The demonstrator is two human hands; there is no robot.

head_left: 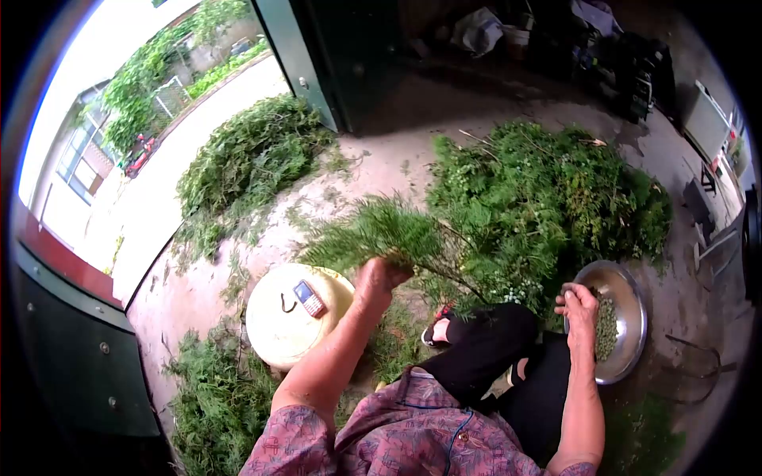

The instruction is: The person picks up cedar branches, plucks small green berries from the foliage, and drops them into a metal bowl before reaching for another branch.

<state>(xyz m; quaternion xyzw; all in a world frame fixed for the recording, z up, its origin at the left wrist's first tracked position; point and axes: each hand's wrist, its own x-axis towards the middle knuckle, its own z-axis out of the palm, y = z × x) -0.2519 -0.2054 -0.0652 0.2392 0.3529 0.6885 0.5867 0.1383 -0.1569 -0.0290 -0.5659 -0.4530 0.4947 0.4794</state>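
Note:
My left hand is closed around a feathery green branch, which stretches out to both sides of the fist above the floor. At the left rim of a metal bowl, my right hand is held with its fingers curled in. Whatever those fingers may hold is too small to tell. Small round green cones or berries lie inside the bowl. A big pile of leafy branches with pale green berries is just beyond my legs.
A round pale yellow stool or tub lid stands at my left, carrying a mobile phone and a small dark curved item. Other cut greenery lies by the green door. More foliage is at lower left.

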